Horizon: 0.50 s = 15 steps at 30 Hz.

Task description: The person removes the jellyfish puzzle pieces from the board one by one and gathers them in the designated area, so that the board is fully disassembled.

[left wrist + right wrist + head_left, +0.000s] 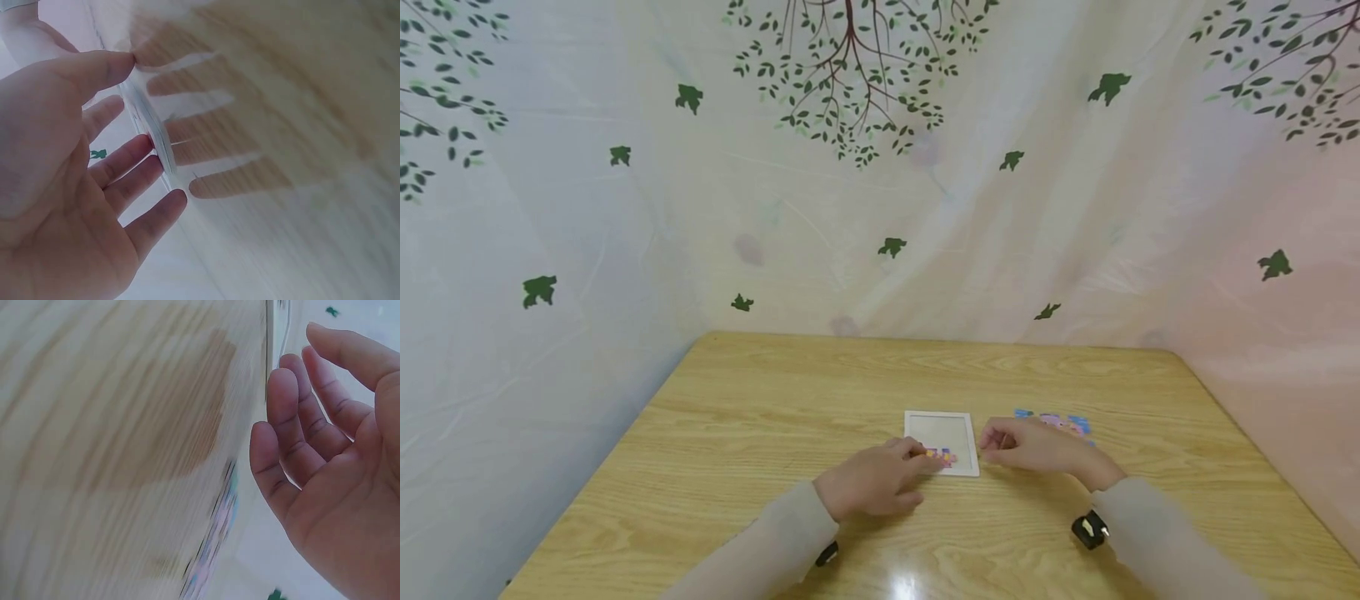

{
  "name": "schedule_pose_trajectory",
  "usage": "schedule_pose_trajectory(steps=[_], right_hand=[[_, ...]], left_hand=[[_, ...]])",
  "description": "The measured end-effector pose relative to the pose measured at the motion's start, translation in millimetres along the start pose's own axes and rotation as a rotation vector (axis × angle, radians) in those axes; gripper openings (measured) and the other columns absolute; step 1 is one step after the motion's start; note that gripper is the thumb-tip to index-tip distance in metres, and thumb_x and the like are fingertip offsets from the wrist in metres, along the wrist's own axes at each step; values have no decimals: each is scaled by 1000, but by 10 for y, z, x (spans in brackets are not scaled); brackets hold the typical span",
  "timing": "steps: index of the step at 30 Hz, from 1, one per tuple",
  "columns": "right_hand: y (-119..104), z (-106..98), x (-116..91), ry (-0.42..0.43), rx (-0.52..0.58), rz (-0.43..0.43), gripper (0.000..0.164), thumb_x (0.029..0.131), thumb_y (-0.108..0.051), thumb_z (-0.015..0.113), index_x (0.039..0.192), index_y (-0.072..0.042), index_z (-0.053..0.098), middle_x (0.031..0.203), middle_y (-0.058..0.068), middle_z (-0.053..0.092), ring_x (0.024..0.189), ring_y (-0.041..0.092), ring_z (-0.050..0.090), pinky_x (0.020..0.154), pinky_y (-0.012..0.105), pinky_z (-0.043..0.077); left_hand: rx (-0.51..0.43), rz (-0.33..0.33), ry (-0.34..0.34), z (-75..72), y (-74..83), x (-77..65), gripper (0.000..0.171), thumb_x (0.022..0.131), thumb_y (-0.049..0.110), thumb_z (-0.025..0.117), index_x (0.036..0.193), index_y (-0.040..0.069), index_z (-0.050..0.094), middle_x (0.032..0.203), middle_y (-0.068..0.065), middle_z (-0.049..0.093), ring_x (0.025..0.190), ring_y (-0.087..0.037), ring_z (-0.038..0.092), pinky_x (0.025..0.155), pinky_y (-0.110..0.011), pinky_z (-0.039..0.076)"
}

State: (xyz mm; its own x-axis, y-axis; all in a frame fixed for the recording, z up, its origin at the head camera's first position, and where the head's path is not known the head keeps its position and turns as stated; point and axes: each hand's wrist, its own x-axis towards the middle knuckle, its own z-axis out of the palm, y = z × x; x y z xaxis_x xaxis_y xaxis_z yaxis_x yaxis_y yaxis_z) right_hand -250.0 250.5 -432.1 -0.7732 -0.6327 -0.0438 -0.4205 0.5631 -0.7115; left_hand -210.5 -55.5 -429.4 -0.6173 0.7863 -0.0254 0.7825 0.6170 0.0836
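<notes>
A white square puzzle tray (974, 450) lies on the table with a few joined pink, purple and yellow jigsaw pieces (947, 457) along its near edge. My left hand (876, 479) reaches over the tray's near left corner, its fingertips right at those pieces and partly covering them. In the left wrist view, the fingers are spread and gently bent along the rim of the tray (153, 122). Just beyond the tray's right side, my right hand (1037, 447) hovers low. The right wrist view shows its fingers (284, 400) loosely curved with nothing between them.
Several loose blue and pink jigsaw pieces (1078, 424) lie behind my right hand, partly hidden by it. The wood-grain table (790, 392) runs back to a pale curtain (820, 217) printed with leaves. Black devices, such as this wrist camera (1089, 529), sit under my cuffs.
</notes>
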Motion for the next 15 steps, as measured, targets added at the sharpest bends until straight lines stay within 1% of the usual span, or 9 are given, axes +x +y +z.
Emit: schedule_pose_trajectory(steps=[4,8,11,15], right_hand=[[-102,53,117,-25,27,7,12,101,-20,69,107,-10,67,95,-1,65,84,14,58,70,24,51],[-172,98,209,-32,28,11,12,101,-20,70,108,-10,68,99,-1,67,89,15,61,75,25,53],[-204,131,275,-25,17,-2,14,100,-19,71,108,-8,69,100,-1,68,90,15,63,76,26,54],[-231,173,345,-25,-10,-24,17,98,-18,73,109,-5,70,99,-2,70,88,12,64,77,26,54]], left_hand=[[-14,1,8,39,-33,12,51,101,31,67,150,20,54,141,-5,58,125,-18,59,102,-30,52],[-47,-21,-15,37,-46,17,43,101,33,68,139,16,58,138,-3,58,125,-15,58,107,-28,49],[-55,-32,-33,22,-51,11,43,101,33,67,138,15,57,138,-2,58,125,-13,58,108,-26,48],[-56,-25,-43,24,-62,-8,46,102,33,66,142,14,56,146,-5,56,134,-17,55,112,-29,44]])
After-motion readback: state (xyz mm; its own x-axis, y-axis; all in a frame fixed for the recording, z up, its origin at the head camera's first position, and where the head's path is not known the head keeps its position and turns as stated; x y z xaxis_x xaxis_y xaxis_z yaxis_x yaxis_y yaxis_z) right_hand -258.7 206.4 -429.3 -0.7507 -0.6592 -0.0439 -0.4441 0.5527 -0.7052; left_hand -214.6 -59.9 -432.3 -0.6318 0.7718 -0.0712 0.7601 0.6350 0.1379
